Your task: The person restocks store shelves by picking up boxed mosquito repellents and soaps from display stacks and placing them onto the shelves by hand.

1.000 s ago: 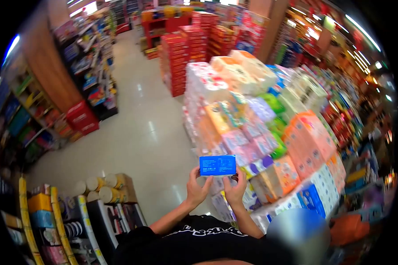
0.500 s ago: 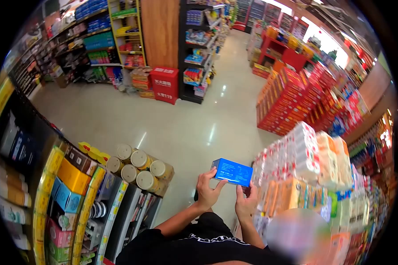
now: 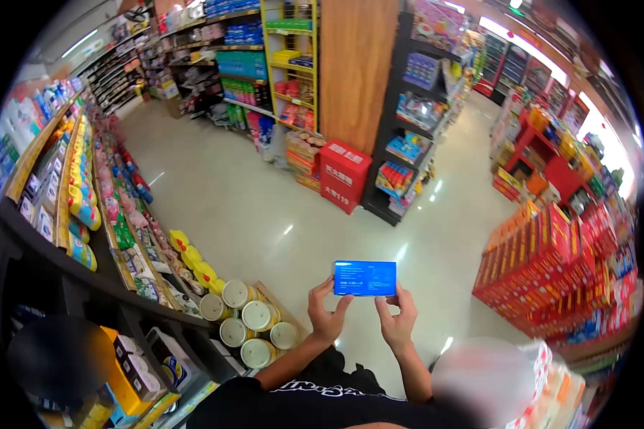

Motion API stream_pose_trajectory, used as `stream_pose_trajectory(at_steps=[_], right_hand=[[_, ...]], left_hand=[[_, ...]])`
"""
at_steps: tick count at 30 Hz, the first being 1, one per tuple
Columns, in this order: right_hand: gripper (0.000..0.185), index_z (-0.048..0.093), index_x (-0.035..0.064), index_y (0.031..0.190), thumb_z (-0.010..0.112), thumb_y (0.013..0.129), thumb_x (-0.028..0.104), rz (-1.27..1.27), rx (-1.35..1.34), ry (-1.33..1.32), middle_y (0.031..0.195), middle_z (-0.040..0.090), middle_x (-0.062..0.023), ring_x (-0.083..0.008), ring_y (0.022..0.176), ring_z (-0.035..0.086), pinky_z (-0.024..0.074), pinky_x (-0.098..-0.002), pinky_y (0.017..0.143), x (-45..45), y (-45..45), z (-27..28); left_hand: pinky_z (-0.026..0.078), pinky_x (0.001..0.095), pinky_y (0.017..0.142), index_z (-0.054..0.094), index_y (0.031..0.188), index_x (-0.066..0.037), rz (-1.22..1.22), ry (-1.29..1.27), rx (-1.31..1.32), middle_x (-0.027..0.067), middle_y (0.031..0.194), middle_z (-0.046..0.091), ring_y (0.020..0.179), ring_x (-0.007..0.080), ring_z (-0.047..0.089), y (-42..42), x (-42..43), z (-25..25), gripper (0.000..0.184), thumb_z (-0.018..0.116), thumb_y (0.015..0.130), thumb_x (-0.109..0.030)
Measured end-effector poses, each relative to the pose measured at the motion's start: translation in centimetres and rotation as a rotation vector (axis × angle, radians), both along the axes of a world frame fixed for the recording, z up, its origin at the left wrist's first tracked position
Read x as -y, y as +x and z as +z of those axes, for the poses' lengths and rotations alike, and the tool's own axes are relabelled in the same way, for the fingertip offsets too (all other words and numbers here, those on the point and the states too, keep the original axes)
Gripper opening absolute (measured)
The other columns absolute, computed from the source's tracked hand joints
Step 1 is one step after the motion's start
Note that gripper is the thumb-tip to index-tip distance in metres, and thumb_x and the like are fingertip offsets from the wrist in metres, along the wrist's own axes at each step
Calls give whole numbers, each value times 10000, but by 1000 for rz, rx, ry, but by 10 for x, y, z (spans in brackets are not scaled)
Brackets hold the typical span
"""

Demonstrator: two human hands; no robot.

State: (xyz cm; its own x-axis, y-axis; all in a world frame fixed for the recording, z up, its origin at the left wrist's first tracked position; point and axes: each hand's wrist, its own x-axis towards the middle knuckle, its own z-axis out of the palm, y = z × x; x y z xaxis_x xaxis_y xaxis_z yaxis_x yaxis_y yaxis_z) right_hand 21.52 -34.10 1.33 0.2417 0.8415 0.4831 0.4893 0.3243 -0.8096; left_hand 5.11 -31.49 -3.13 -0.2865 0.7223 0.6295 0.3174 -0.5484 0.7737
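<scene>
Blue box (image 3: pixel 365 278) found lifted and held in the air over the floor (image 3: pixel 265 236); it has not been set down, and no opened flap shows on the side in view. Its printed face is turned toward the wearer. The box lies between the two hands, at their far side: the left hand (image 3: pixel 327 313) grips its left end, the right hand (image 3: pixel 398 318) its right end, thumbs at the near edge. Lidded tubs (image 3: pixel 260 315) stand to the near left, apart from it.

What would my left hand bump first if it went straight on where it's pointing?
The left hand holds the blue box; past that, perhaps the red box across the floor, though depth is unclear.
</scene>
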Motion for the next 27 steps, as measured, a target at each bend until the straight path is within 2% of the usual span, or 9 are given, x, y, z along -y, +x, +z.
stream_pose_trajectory(at_steps=[7,12,13,16,17,20,21,24,27], right_hand=[[492,651,31,1307,783,841,115,155,101,-158,864,667,-88,-149,733,645,528,-288,715,-182,-49,-9],[463,672,39,1283,789,846,137,243,23,-184,861,675,-95,-124,706,639,528,-274,707,-340,-84,-10],[468,674,35,1281,795,840,135,250,110,-238,861,677,-97,-124,759,650,538,-275,739,-367,-86,2],[489,666,32,1293,799,834,132,335,72,-129,860,674,-100,-129,820,657,545,-275,767,-458,-109,4],[496,655,31,1312,788,839,100,343,107,-116,913,674,-92,-131,875,657,548,-271,779,-483,-116,6],[515,645,56,1335,788,842,99,363,-101,-118,986,693,-107,-156,868,672,562,-283,732,-552,-149,4],[527,631,53,1353,777,847,62,396,-135,-180,1011,680,-93,-142,900,667,567,-273,763,-572,-156,1],[520,623,20,1352,769,853,45,419,-196,-340,1007,662,-64,-125,927,659,546,-252,798,-642,-191,-17],[520,627,21,1349,772,850,40,478,-188,-341,1008,661,-62,-126,910,665,542,-247,789,-725,-229,-43]], left_hand=[[479,387,894,626,1168,24,208,-137,160,170,1134,664,1001,294,608,-44,-153,-20,437,829,843,-186],[475,398,915,618,1192,30,262,-110,72,195,1181,655,1050,306,600,-82,-300,-9,460,820,853,-206],[473,402,923,615,1200,30,252,-93,58,200,1192,651,1060,311,599,-92,-324,-3,466,817,856,-209],[453,417,978,597,1234,34,239,-57,8,222,1259,622,1118,339,587,-121,-394,1,508,815,853,-223],[448,420,988,592,1243,35,238,-58,5,226,1272,615,1128,342,585,-129,-417,1,523,817,850,-228],[440,427,1007,579,1267,40,222,-123,-18,237,1307,594,1155,353,576,-154,-474,8,555,817,845,-230],[439,429,1011,575,1275,42,216,-148,-26,241,1317,587,1164,357,573,-164,-494,11,563,816,844,-229],[445,436,1003,564,1291,47,239,-164,-120,247,1325,581,1162,367,571,-201,-562,3,580,812,848,-232],[450,436,991,537,1329,37,245,-222,-130,240,1328,575,1158,377,564,-246,-641,-8,603,804,851,-215]])
